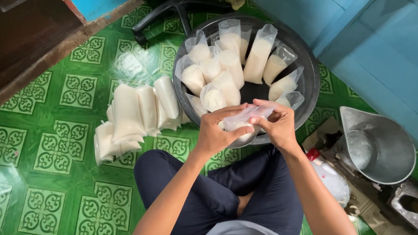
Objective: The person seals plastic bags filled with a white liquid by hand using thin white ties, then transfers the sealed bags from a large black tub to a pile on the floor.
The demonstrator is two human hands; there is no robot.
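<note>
I see my left hand [214,135] and right hand [278,125] both pinching shut one clear filled pouch [244,120] at the black basin's [308,78] six o'clock rim.

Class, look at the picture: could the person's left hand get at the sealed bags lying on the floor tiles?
Probably yes: the sealed bags lie uncovered on that side, though the left hand now grips a bag.

Light: soft daylight is filling the room evenly.
Shadows: faint ones are falling.
Edges: wide-angle bending is showing.
</note>
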